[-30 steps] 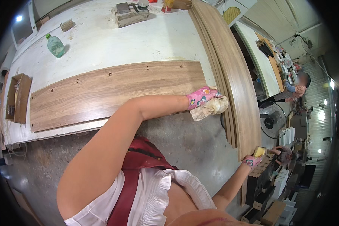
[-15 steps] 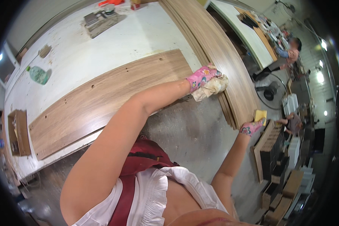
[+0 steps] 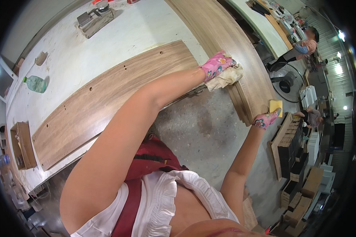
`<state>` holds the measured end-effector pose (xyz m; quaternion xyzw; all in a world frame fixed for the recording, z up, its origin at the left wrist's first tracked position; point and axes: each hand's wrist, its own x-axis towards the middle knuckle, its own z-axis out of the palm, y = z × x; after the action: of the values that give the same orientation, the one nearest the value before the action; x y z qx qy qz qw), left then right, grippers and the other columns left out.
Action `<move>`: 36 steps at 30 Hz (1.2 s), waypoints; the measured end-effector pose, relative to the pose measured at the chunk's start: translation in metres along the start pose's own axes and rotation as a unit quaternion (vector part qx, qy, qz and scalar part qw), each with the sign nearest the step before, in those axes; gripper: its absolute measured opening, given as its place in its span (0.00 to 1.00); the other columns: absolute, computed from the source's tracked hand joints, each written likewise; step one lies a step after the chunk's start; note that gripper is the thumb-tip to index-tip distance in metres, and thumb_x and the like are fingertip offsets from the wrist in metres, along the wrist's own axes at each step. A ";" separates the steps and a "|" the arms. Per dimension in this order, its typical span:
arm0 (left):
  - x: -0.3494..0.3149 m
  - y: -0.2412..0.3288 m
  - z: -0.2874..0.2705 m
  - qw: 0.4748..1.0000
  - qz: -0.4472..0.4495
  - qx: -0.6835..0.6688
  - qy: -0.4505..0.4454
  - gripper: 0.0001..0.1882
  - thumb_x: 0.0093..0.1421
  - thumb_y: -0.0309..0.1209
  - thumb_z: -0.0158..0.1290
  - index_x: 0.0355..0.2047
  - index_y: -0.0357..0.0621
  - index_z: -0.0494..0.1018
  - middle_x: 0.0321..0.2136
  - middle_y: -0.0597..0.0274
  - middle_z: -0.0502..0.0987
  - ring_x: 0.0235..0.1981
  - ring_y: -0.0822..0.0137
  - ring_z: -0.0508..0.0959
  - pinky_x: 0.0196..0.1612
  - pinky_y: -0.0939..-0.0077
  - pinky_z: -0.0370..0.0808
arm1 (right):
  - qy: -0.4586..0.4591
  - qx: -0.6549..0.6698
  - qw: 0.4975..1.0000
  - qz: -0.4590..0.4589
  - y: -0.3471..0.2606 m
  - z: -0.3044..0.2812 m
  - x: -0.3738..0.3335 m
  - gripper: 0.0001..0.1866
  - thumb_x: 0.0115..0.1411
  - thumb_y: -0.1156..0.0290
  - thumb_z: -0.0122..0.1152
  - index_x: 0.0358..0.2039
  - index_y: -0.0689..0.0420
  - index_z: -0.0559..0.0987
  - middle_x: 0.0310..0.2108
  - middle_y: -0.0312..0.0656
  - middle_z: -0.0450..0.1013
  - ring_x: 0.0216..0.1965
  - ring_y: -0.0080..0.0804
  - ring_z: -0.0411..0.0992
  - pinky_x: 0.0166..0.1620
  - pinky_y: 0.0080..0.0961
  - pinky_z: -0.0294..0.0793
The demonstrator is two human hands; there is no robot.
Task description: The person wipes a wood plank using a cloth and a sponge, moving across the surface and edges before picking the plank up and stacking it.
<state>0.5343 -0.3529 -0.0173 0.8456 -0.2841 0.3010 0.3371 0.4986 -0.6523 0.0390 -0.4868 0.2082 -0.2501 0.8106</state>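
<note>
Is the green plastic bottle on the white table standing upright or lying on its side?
Lying on its side. The green bottle rests lengthwise on the white table, its cap end pointing toward the table's edge.

A long wooden panel (image 3: 106, 102) lies flat on the worktable (image 3: 75, 55), a plastic bottle (image 3: 35, 83) to its left. Right of it a stack of boards (image 3: 225, 43) runs along the table edge; a rag (image 3: 225, 78) rests on that stack. A floor fan (image 3: 288, 83) stands beyond, farther right.

One head-worn fisheye looks steeply down (close) over the workbench (image 3: 106, 47)
</note>
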 end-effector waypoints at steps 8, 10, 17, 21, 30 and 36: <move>-0.004 -0.063 0.027 0.985 -0.082 -0.149 0.037 0.11 0.62 0.33 0.43 0.40 0.49 0.74 0.37 0.61 0.78 0.41 0.58 0.76 0.59 0.65 0.62 | -0.035 -0.039 0.999 0.007 0.017 0.022 0.015 0.34 0.59 0.46 0.54 0.54 0.63 0.69 0.50 0.47 0.70 0.47 0.41 0.72 0.52 0.38 0.72; 0.002 0.006 0.021 0.914 -0.219 -0.340 0.013 0.11 0.62 0.34 0.45 0.40 0.46 0.74 0.36 0.58 0.77 0.39 0.58 0.76 0.51 0.69 0.67 | 0.032 -0.067 0.997 -0.012 -0.005 -0.007 0.022 0.33 0.60 0.47 0.53 0.53 0.63 0.69 0.48 0.48 0.70 0.46 0.41 0.72 0.51 0.38 0.73; -0.144 0.089 -0.081 0.830 -0.349 -0.432 0.054 0.19 0.64 0.39 0.46 0.50 0.40 0.70 0.41 0.57 0.77 0.45 0.63 0.76 0.52 0.74 0.70 | -0.267 -0.150 0.924 -0.227 0.046 -0.031 -0.079 0.21 0.59 0.58 0.59 0.46 0.62 0.73 0.42 0.48 0.72 0.42 0.38 0.73 0.44 0.32 0.74; -0.224 0.080 -0.143 0.673 -0.391 -0.622 0.082 0.23 0.65 0.41 0.43 0.52 0.33 0.66 0.43 0.51 0.74 0.42 0.62 0.76 0.43 0.69 0.77 | -0.417 -0.378 0.789 -0.247 0.062 -0.026 -0.093 0.20 0.55 0.64 0.66 0.43 0.62 0.75 0.36 0.40 0.74 0.38 0.28 0.72 0.42 0.23 0.71; -0.287 0.073 -0.181 0.808 -0.434 -0.358 0.177 0.24 0.62 0.36 0.52 0.56 0.39 0.66 0.53 0.58 0.72 0.50 0.69 0.73 0.52 0.75 0.72 | -0.402 -0.417 0.801 -0.151 0.058 -0.019 -0.060 0.22 0.56 0.61 0.65 0.45 0.63 0.75 0.35 0.40 0.76 0.35 0.25 0.73 0.42 0.21 0.70; -0.284 0.075 -0.181 0.823 -0.419 -0.347 0.163 0.22 0.63 0.34 0.51 0.56 0.40 0.66 0.53 0.61 0.72 0.51 0.70 0.72 0.54 0.74 0.70 | -0.405 -0.398 0.817 -0.104 0.059 -0.025 -0.045 0.23 0.56 0.60 0.64 0.46 0.63 0.75 0.36 0.40 0.76 0.38 0.26 0.72 0.44 0.22 0.69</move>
<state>0.2389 -0.1854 -0.0793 0.6492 0.0711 0.1462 0.7430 0.4607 -0.6185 -0.0206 -0.8431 -0.1090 -0.0087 0.5266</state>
